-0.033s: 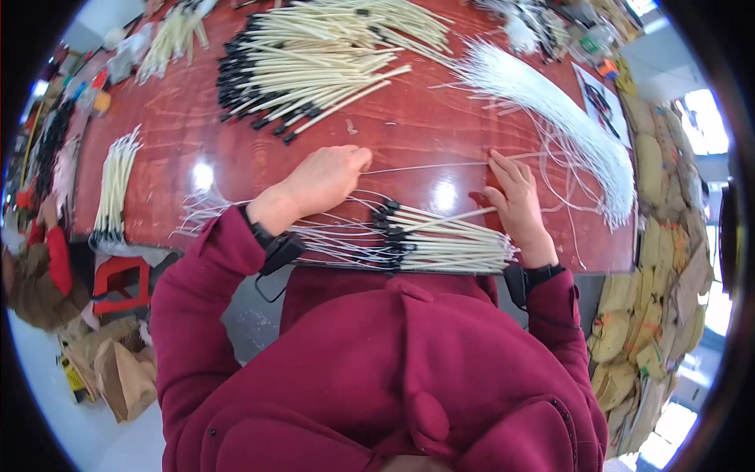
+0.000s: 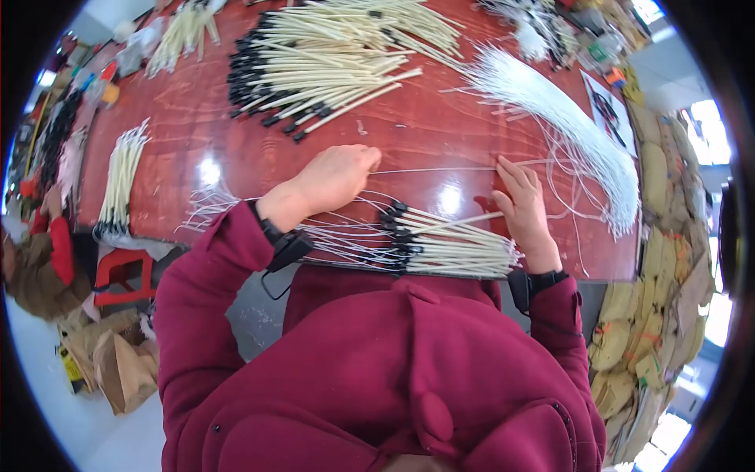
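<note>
Here we are at the near edge of the red counter (image 2: 259, 157): a bundle of cream tubes (image 2: 464, 252) lies right of the middle, black ends facing left, thin white wires (image 2: 342, 238) trailing from them leftward along that edge. Just beyond, the hands! The left hand (image 2: 334, 181) is curled nearly closed, fingertips pinching a white strand (image 2: 436, 170). It runs taut, roughly in line with the near edge, across to the right hand (image 2: 525, 200), loosely open, thumb spread from the fingers, fingertips at the strand; whether they grip it, I cannot tell. Over by the left edge, a smaller bunch (image 2: 122, 177) of tubes. Down the right edge sweeps a thick white sheaf (image 2: 586, 118) of strands. And up at the far edge, a big heap (image 2: 330, 59) of cream tubes.
</note>
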{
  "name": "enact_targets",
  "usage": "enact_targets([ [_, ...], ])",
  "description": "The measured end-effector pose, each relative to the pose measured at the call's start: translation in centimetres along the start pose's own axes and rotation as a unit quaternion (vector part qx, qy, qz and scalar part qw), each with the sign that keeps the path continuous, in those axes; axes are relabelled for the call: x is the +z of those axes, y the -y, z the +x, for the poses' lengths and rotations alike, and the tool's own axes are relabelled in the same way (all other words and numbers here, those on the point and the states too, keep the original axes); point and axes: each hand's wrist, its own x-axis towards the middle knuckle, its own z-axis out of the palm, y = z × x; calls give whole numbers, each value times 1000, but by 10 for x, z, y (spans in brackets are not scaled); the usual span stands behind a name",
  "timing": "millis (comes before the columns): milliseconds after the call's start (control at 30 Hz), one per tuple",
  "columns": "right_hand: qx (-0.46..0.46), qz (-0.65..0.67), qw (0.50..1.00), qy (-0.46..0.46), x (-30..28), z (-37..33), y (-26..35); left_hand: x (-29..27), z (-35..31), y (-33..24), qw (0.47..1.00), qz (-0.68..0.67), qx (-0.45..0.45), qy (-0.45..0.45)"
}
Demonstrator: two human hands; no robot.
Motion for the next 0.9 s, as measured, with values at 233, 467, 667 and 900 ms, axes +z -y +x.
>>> enact_targets([
  [233, -13, 63, 998, -9, 5, -2, -3, -5, 8, 4, 995, 26, -91, -2],
  [467, -27, 83, 996, -26, 5, -2, -9, -29, 28, -1, 994, 49, -76, -56],
  [667, -11, 137, 990, -44, 14, -3, -13, -6, 82, 31, 964, 187, -71, -177],
  [900, -6, 134, 989, -54, 15, -5, -10, 0, 83, 13, 962, 230, 9, -149],
])
